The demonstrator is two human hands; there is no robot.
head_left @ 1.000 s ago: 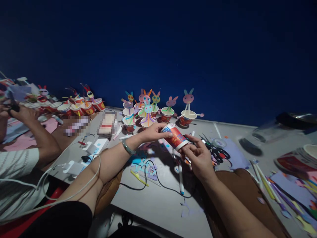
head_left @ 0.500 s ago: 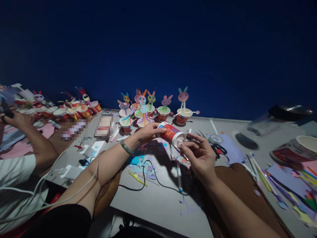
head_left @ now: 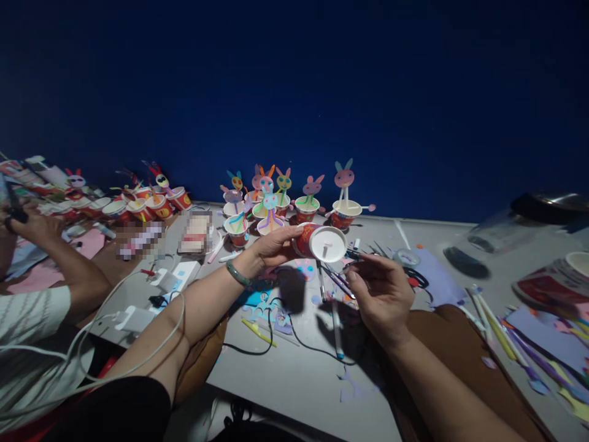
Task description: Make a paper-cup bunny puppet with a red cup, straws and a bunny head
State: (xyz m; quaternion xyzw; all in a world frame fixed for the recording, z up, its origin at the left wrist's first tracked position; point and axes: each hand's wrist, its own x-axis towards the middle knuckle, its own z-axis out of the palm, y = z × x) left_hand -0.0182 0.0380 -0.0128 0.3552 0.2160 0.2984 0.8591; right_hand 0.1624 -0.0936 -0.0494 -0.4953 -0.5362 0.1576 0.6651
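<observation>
My left hand (head_left: 276,248) grips a red paper cup (head_left: 304,240) by its side, above the table. The cup lies tilted in the air with its white round base (head_left: 332,240) turned toward me. A short white piece (head_left: 326,249), perhaps a straw end, shows at the middle of that base. Just right of the cup, my right hand (head_left: 384,291) is half curled, thumb and fingers apart, no longer touching it. A dark slim thing (head_left: 353,253) shows by its fingertips; whether it touches them I cannot tell. Pens (head_left: 322,285) lie underneath.
Paper cups with rabbit figures (head_left: 346,212) stand along the blue wall. Black scissors (head_left: 416,279), a tape roll (head_left: 405,256), paper scraps (head_left: 276,316) and a black cable (head_left: 251,352) lie around. A clear jar (head_left: 492,230) stands right. At left, another person's hand (head_left: 39,224) holds scissors.
My left hand has turned the cup so its base faces me more fully. My right hand has drawn away from the base, toward the right.
</observation>
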